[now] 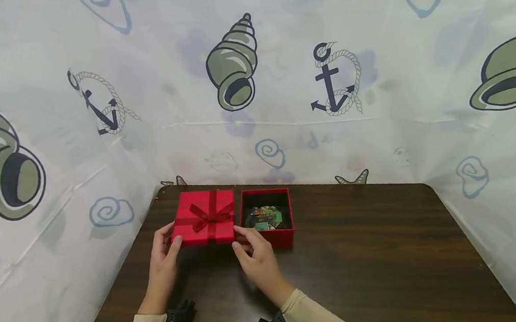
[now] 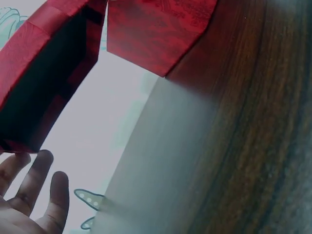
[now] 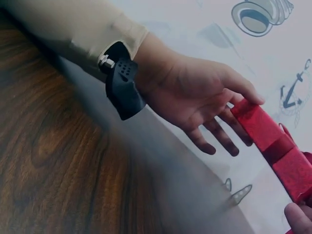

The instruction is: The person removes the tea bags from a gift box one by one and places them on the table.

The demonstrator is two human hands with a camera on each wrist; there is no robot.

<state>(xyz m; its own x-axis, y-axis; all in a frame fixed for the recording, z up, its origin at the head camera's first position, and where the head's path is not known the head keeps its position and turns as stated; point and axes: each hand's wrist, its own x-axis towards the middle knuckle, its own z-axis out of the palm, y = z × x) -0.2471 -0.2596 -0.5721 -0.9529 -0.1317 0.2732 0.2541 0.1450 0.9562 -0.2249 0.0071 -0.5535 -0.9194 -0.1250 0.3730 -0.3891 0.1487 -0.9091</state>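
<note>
A red gift box lid (image 1: 204, 218) with a dark red ribbon bow is held raised above the table. My left hand (image 1: 163, 261) grips its left side, thumb at the front corner. At the right front corner, my right hand (image 1: 260, 263) pinches the lid between thumb and fingers, as the right wrist view shows on the lid's edge (image 3: 275, 148). The lid's dark underside (image 2: 44, 87) faces the left wrist camera. Just right of the lid stands the uncovered red box (image 1: 279, 239), black inside. In it lies a bundle of small multicoloured and green items (image 1: 266, 217), too small to identify.
Everything stands on a dark wood-grain table (image 1: 363, 254), the box near its back edge. A white sheet (image 1: 287, 76) printed with shells and anchors hangs behind and at both sides. Black straps (image 1: 181, 313) with cameras sit on both wrists.
</note>
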